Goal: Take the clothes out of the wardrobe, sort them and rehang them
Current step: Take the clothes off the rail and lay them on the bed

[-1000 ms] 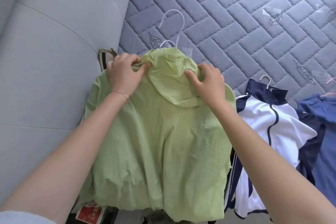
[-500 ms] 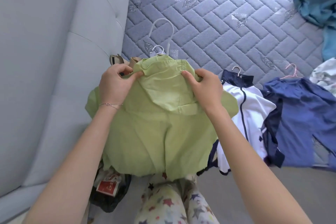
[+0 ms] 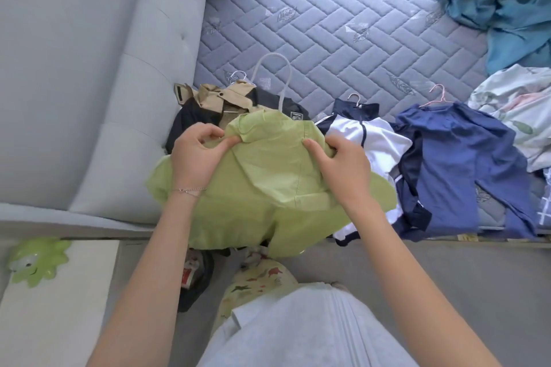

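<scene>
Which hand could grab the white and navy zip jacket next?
Probably the right hand: it grips the light green hooded jacket right beside the white and navy zip jacket; the left hand grips its far side.

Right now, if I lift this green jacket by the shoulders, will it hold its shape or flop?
Probably floppy: the green jacket bunches and creases where the left hand and right hand pinch it. Likely light, since the cloth looks thin. Its hem droops over the mattress edge.
</scene>
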`<action>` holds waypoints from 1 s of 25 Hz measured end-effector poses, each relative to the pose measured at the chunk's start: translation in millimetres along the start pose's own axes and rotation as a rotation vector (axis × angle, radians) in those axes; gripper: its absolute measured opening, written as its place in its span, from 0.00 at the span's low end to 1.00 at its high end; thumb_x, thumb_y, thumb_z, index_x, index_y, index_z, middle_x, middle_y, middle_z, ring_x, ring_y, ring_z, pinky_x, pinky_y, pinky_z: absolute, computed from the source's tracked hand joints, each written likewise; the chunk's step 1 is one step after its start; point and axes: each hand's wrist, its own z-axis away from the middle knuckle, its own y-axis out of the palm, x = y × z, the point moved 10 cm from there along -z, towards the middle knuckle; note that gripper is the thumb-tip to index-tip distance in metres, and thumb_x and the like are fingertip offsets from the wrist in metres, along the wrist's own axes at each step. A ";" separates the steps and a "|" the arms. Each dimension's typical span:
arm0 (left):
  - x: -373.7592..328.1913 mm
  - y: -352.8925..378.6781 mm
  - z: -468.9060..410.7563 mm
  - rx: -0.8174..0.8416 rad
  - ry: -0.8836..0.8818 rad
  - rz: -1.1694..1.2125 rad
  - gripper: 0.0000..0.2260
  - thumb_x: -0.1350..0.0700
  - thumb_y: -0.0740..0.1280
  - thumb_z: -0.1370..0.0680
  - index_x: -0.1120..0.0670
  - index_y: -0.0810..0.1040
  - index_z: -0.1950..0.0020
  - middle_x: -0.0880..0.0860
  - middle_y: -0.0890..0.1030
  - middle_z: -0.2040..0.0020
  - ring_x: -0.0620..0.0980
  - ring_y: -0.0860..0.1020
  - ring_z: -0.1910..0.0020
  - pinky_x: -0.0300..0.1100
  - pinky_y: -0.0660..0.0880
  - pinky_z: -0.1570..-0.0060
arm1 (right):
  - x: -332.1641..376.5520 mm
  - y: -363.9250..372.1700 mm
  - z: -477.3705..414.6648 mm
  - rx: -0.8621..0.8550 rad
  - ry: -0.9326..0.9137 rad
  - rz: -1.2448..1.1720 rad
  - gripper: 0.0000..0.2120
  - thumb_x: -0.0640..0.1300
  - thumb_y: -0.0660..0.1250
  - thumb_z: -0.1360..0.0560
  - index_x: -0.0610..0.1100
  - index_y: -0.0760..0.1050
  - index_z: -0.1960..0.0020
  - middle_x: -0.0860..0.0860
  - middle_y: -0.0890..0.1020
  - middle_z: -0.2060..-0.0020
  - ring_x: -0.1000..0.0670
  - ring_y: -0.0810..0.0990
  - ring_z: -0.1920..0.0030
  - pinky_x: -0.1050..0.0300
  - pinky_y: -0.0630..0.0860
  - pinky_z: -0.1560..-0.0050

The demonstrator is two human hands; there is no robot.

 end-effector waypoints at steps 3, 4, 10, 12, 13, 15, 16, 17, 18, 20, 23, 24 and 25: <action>-41.6 18.8 54.9 -0.035 0.011 -0.001 0.10 0.48 0.78 0.33 0.51 0.80 0.62 0.48 0.79 0.63 0.48 0.75 0.62 0.43 0.71 0.60 | -34.2 -46.6 34.6 0.030 -0.031 -0.017 0.26 0.59 0.66 0.24 0.48 0.57 0.70 0.52 0.61 0.76 0.52 0.61 0.72 0.51 0.60 0.69; -58.3 26.9 73.4 -0.047 0.017 0.003 0.10 0.47 0.78 0.33 0.49 0.80 0.62 0.47 0.79 0.63 0.47 0.75 0.63 0.43 0.71 0.60 | -46.8 -64.9 43.9 0.032 -0.039 -0.016 0.26 0.59 0.66 0.24 0.47 0.57 0.70 0.52 0.61 0.76 0.52 0.61 0.72 0.51 0.60 0.69; -135.4 66.8 140.6 -0.073 0.006 0.039 0.09 0.48 0.78 0.32 0.49 0.80 0.61 0.41 0.77 0.65 0.36 0.72 0.65 0.41 0.69 0.59 | -93.6 -163.3 70.7 -0.032 -0.056 0.020 0.26 0.60 0.67 0.25 0.45 0.61 0.69 0.50 0.63 0.75 0.49 0.63 0.70 0.50 0.62 0.68; -154.5 80.7 152.3 -0.066 0.005 0.077 0.09 0.49 0.77 0.31 0.49 0.79 0.61 0.41 0.77 0.64 0.34 0.72 0.64 0.40 0.70 0.58 | -101.6 -190.7 70.5 -0.063 -0.067 0.045 0.27 0.61 0.67 0.26 0.45 0.59 0.70 0.50 0.62 0.76 0.50 0.63 0.71 0.51 0.61 0.68; -162.5 88.4 156.6 -0.064 0.005 0.085 0.09 0.49 0.77 0.31 0.48 0.79 0.62 0.42 0.78 0.64 0.34 0.72 0.64 0.40 0.69 0.58 | -104.6 -203.3 69.1 -0.081 -0.073 0.060 0.27 0.61 0.68 0.27 0.45 0.58 0.70 0.50 0.62 0.76 0.50 0.63 0.71 0.52 0.60 0.69; -174.4 107.4 159.2 -0.056 -0.001 0.097 0.09 0.49 0.77 0.31 0.46 0.78 0.63 0.42 0.78 0.64 0.35 0.72 0.64 0.39 0.69 0.59 | -111.2 -224.2 61.1 -0.112 -0.085 0.091 0.27 0.61 0.69 0.27 0.46 0.59 0.70 0.50 0.64 0.76 0.51 0.64 0.71 0.52 0.60 0.69; -176.8 117.6 157.6 -0.050 -0.008 0.107 0.09 0.49 0.77 0.31 0.45 0.77 0.64 0.42 0.78 0.64 0.36 0.73 0.64 0.40 0.69 0.59 | -115.6 -230.0 55.5 -0.121 -0.085 0.107 0.26 0.61 0.69 0.27 0.46 0.61 0.70 0.50 0.65 0.76 0.50 0.66 0.71 0.51 0.62 0.68; -178.0 128.0 154.7 -0.045 -0.013 0.115 0.10 0.49 0.77 0.31 0.44 0.77 0.64 0.43 0.78 0.64 0.37 0.73 0.64 0.42 0.70 0.59 | -120.1 -234.2 49.5 -0.126 -0.082 0.121 0.25 0.61 0.69 0.27 0.45 0.63 0.69 0.50 0.66 0.76 0.49 0.67 0.70 0.51 0.63 0.68; -177.7 138.2 150.1 -0.041 -0.017 0.128 0.10 0.50 0.77 0.31 0.43 0.77 0.65 0.43 0.79 0.64 0.38 0.73 0.64 0.43 0.70 0.58 | -124.7 -236.4 43.0 -0.130 -0.078 0.131 0.24 0.61 0.69 0.27 0.45 0.65 0.68 0.50 0.66 0.76 0.48 0.68 0.69 0.51 0.64 0.67; -176.0 163.6 135.6 -0.024 -0.026 0.164 0.10 0.50 0.77 0.31 0.43 0.76 0.65 0.44 0.79 0.63 0.40 0.74 0.63 0.44 0.70 0.57 | -136.6 -239.5 26.5 -0.142 -0.074 0.148 0.23 0.61 0.69 0.27 0.45 0.66 0.68 0.51 0.67 0.76 0.48 0.69 0.68 0.50 0.67 0.66; -173.1 207.9 106.9 0.036 -0.008 0.196 0.10 0.49 0.77 0.30 0.42 0.76 0.65 0.44 0.79 0.63 0.41 0.74 0.63 0.43 0.69 0.59 | -160.7 -242.3 -4.0 -0.157 -0.037 0.162 0.24 0.60 0.69 0.27 0.44 0.64 0.68 0.50 0.65 0.76 0.47 0.68 0.68 0.50 0.67 0.66; -173.3 222.1 96.0 0.050 0.000 0.199 0.09 0.49 0.76 0.30 0.43 0.77 0.64 0.45 0.79 0.63 0.43 0.74 0.62 0.44 0.70 0.59 | -168.9 -243.0 -16.4 -0.162 -0.020 0.158 0.25 0.60 0.69 0.27 0.44 0.63 0.68 0.50 0.65 0.76 0.47 0.67 0.68 0.50 0.66 0.66; -173.0 235.3 84.2 0.061 0.002 0.202 0.08 0.49 0.76 0.30 0.45 0.78 0.64 0.46 0.79 0.63 0.45 0.75 0.62 0.44 0.70 0.59 | -175.7 -243.3 -29.5 -0.168 -0.006 0.154 0.25 0.60 0.69 0.27 0.44 0.63 0.68 0.50 0.65 0.76 0.47 0.67 0.68 0.50 0.66 0.66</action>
